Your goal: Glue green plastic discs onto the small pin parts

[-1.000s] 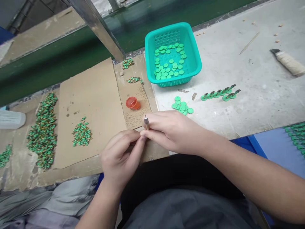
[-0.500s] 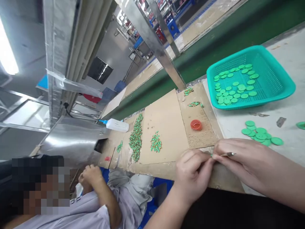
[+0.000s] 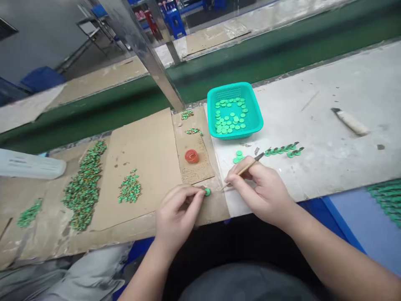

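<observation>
My left hand [image 3: 180,215] pinches a small round green disc [image 3: 207,192] near the table's front edge. A thin wooden brush-like stick [image 3: 246,168], dark at its upper end, is held pen-fashion in my right hand [image 3: 258,188]. Its thin lower tip points toward the disc, a short gap away. Beyond my right hand lie a few loose green discs [image 3: 238,155], partly hidden by the fingers. A red cap-like dish [image 3: 191,156] sits on cardboard ahead of my hands. Further right stands a row of green discs with dark pieces on them [image 3: 282,149].
A teal basket [image 3: 259,121] with green discs stands behind my hands. Leftward lie a large heap of small green-and-brown pieces [image 3: 84,188], a smaller pile [image 3: 130,187] and a white bottle [image 3: 31,164]. A pale tool with a dark end [image 3: 351,122] lies right. A metal post [image 3: 153,67] rises at the back.
The view has swung right and down, bringing the row of discs into sight. My hands have moved apart; the stick's tip is now clear of my left fingers, and the disc shows.
</observation>
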`<state>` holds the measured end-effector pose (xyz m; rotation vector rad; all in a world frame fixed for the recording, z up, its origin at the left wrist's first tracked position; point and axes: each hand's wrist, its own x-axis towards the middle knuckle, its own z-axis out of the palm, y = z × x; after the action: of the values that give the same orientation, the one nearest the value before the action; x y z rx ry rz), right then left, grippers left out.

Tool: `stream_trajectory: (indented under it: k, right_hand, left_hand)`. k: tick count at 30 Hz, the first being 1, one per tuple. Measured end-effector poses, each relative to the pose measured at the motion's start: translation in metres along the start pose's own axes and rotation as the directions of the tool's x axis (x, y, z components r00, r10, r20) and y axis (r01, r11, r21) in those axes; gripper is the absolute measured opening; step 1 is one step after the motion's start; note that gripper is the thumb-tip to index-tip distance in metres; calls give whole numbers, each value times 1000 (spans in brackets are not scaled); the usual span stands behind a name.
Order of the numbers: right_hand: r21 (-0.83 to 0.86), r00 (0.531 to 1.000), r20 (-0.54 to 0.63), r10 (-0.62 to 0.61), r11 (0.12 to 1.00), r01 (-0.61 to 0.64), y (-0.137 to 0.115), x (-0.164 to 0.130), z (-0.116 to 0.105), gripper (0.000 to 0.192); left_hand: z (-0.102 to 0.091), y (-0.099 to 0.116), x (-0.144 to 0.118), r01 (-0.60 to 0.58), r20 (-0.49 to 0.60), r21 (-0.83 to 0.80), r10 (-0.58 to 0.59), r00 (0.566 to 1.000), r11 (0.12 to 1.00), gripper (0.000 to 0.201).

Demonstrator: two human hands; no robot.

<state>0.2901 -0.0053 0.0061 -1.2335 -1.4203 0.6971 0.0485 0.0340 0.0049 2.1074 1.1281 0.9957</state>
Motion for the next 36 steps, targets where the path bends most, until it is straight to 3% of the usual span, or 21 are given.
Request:
stream_trajectory:
  k: [6,11,18,23,26,30,33,36]
  right_hand:
    - [243,980,67,188,950,-198,5,-27,2,17]
    - [337,971,58,231,911,-237,7,-25,0,27]
    - [197,979,66,192,959,-202,11,-31,3,27]
    - [141,985,58,164,975,-171,15,-30,8,31]
    - [141,992,9,129,982,-129,11,-34,11,32]
    - [62,991,-116,63,997,-56,2,-54,3,26]
    - [3,984,-176,26,1000,-26,-4,-79,-15,22]
    - [-27,970,-242,39,999,-47,-7,-102,-36,20]
  left_hand:
    - [-14,4,-2,114,1,-85,-114,993,990,15]
    - [-31,21,-5,261,93,-247,-245,965,933,19]
    - [-48,45,-3,202,162,-299,-159,974,933,19]
    - [-51,48,-1,180,193,-293,-126,973,939,24]
    - [-49,45,3,108,171,-222,-70,983,969,26]
    - [-27,40,26,-156,75,-42,159,984,987,24]
    - [11,45,55,-385,110,35,380,918,922,23]
    - [60,57,84,-508,152,68,495,856,858,27]
